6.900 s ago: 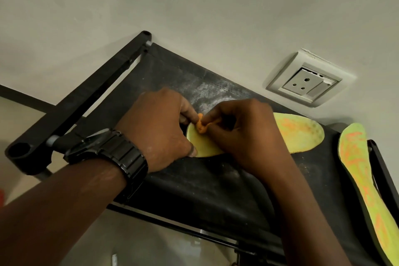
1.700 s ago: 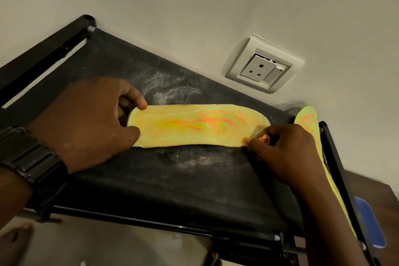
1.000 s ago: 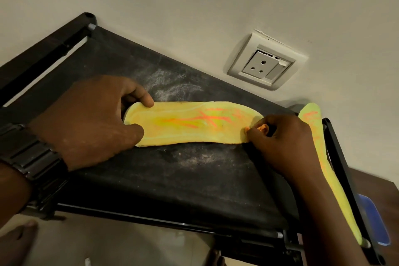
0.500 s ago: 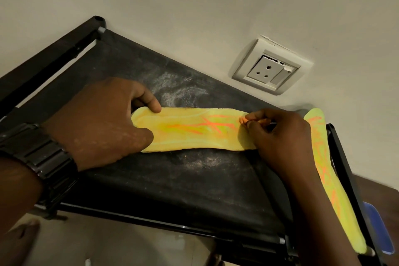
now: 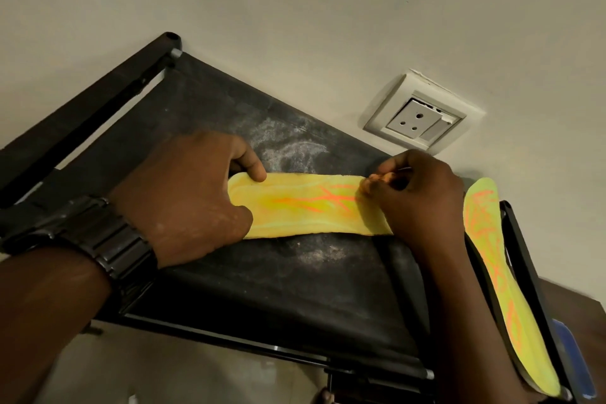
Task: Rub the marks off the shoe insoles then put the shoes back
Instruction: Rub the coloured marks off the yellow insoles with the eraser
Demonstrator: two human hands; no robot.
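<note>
A yellow insole (image 5: 308, 210) is laid flat on the black fabric shelf (image 5: 262, 279), its long axis running from about nine o'clock to three o'clock across the view, and orange marks (image 5: 328, 202) are seen along its middle. Both ends are covered by hands, so the bare stretch with the marks lies between them. The end at nine o'clock is pinned by the left hand (image 5: 187, 200): the hand is partly curled, with one finger over the far edge and the thumb pressed on the near part, and nothing else is held in it. The end at three o'clock is worked by the right hand (image 5: 416, 200), which is closed in a pinch on a small orange eraser (image 5: 382, 178); the eraser is pressed to the insole just at the edge of the marks. The marks therefore lie toward nine o'clock from the eraser, and the right hand is judged the nearer one for the next strokes along the long axis.

A second insole (image 5: 498, 275), also marked in orange, is leaned along the shelf's edge at four o'clock, untouched. A wall socket (image 5: 416, 118) is set at one o'clock. No shoes are in view.
</note>
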